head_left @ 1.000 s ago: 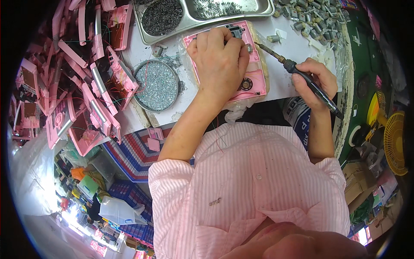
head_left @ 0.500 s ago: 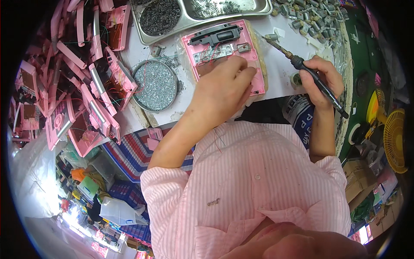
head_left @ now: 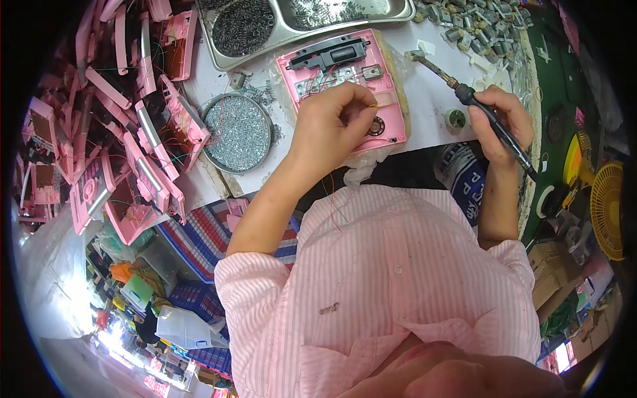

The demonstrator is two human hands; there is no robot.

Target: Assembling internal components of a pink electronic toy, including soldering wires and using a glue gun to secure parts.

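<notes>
In front of me lies a pink plastic case (head_left: pixel 391 86), its inner side up, with a black plastic part (head_left: pixel 330 53) and a metal motor (head_left: pixel 371 71) set in its far half. Over its near left part is my left hand (head_left: pixel 332 126), fingers pinched; a thin wire (head_left: pixel 383 105) shows at the fingertips. Beside those fingers sits a round black disc (head_left: pixel 376 126) in the case. My right hand (head_left: pixel 504 123) is wrapped round the black handle of a soldering iron (head_left: pixel 491 119). The iron's tip points far left, at a small metal piece on the table.
Pink casings with wires (head_left: pixel 146 132) are heaped at the left. A round tin of small screws (head_left: pixel 237 132) stands near them. A metal tray (head_left: pixel 282 46) with springs lies at the back, small motors (head_left: pixel 478 33) at the far right. A small round container (head_left: pixel 456 119) is near the right hand.
My left hand has drawn slightly left and nearer, uncovering the round black disc. My right hand has shifted slightly right, and the iron's tip now meets the small metal piece.
</notes>
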